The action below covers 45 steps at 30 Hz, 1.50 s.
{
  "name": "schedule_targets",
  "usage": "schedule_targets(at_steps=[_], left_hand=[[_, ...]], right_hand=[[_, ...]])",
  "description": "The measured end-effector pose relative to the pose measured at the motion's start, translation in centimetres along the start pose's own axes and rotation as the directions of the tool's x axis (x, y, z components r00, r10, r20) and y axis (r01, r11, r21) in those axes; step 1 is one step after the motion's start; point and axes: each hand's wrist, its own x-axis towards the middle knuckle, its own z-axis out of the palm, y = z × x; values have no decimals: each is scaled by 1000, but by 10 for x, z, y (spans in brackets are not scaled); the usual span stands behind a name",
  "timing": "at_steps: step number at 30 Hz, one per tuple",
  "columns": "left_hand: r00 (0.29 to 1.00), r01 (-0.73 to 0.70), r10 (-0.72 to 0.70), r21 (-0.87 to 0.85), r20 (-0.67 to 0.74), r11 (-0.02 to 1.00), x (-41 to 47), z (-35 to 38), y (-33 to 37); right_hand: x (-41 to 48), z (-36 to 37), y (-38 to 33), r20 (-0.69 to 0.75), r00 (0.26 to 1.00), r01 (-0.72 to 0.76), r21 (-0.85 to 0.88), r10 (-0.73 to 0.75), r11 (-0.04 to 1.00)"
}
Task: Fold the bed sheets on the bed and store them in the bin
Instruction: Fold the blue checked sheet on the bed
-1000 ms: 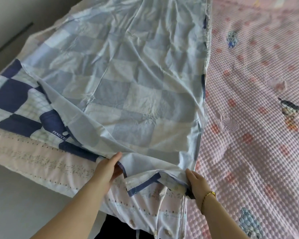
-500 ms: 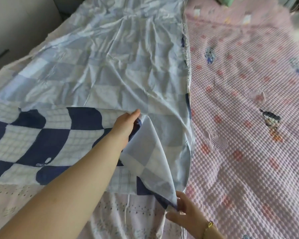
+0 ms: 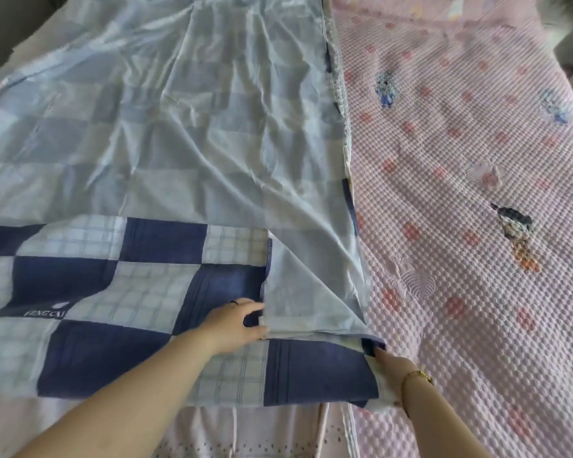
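Bed (image 3: pixel 477 292) under pink quilted cover, checked blue bed sheet (image 3: pixel 179 133) across it.

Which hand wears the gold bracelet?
The right hand, gripping the blue checked sheet's near corner; the left hand, pinching the fold, has a bare wrist.

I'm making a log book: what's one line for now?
step: folding | sheet: near end folded over | left hand: pinches flap edge | right hand: grips corner

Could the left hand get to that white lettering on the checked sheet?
Probably yes: the lettering lies uncovered on the checked sheet, nothing between it and the left hand, which pinches that sheet.
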Motion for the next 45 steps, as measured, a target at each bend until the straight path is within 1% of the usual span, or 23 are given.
schedule_targets(at_steps=[3, 5, 6, 7, 9, 10, 12, 13, 14, 15, 16, 17, 18, 20, 22, 24, 26, 28, 30, 35, 40, 42, 45], left_hand=[[998, -26, 32, 107, -56, 994, -15, 32, -9], [992, 10, 8, 149, -124, 989, -21, 47, -12], [988, 35, -10, 161, -154, 986, -24, 53, -14], [982, 59, -26, 176, -188, 983, -26, 57, -17], [967, 101, -53, 183, -250, 978, -28, 64, -25], [963, 116, -64, 193, -260, 974, -29, 66, -30], [962, 143, -91, 192, -259, 971, -28, 65, -38], [963, 150, -104, 175, -250, 973, -29, 63, -39], [966, 151, -110, 164, -235, 975, -29, 60, -39], [971, 151, -117, 155, -211, 976, -30, 57, -39], [975, 145, -115, 154, -191, 977, -31, 58, -41], [981, 134, -110, 147, -162, 980, -31, 56, -41], [983, 122, -99, 145, -157, 982, -32, 56, -44], [977, 55, -22, 150, -214, 987, -31, 62, -50], [991, -19, 53, 265, -122, 964, -35, 65, -48], [991, -118, 134, 371, -17, 921, -42, 75, -45], [975, -218, 219, 416, 47, 883, -46, 89, -45], [948, -287, 318, 451, 6, 845, -47, 103, -47], [912, -284, 391, 499, -123, 819, -44, 118, -49], [740, -247, 518, 542, -429, 803, -39, 121, -42], [828, -200, 432, 531, -358, 823, -55, 101, -29], [858, -188, 399, 524, -325, 831, -66, 96, -25], [886, -148, 354, 540, -300, 829, -80, 99, -25]], right_hand=[[-2, 6, 11, -112, 987, 99, -142, -116, 985], [-6, 11, 5, -240, 911, 212, -423, -335, 881], [-8, 16, 0, -252, 817, 302, -580, -519, 757], [-7, 22, -8, -201, 676, 402, -706, -709, 583], [6, 45, -20, 25, 372, 542, -818, -928, 195], [14, 57, -24, 138, 325, 562, -824, -936, 74], [15, 69, -40, 290, 408, 612, -791, -866, 23], [13, 69, -52, 309, 414, 630, -776, -856, 25], [12, 66, -64, 279, 455, 653, -751, -846, 104], [15, 59, -78, 243, 529, 662, -718, -813, 216], [19, 49, -91, 113, 599, 665, -622, -793, 413], [23, 36, -104, 10, 706, 638, -443, -708, 630], [26, 20, -114, -107, 784, 574, -248, -611, 780], [44, -11, -124, -255, 856, 475, 41, -450, 879], [58, -29, -121, -235, 910, 395, 241, -341, 887], [64, -36, -106, -121, 961, 275, 521, -249, 808], [52, -35, -78, -43, 974, 197, 634, -221, 747], [38, -24, -37, -8, 976, 178, 603, -218, 778], [20, -7, 6, 49, 977, 159, 487, -208, 859], [-19, 24, 68, 172, 970, 78, 446, -171, 892], [-29, 22, 72, 89, 978, 137, 408, -189, 903], [-33, 18, 66, 193, 963, 68, 511, -191, 857], [-39, 15, 68, 362, 916, -25, 478, -170, 878]])
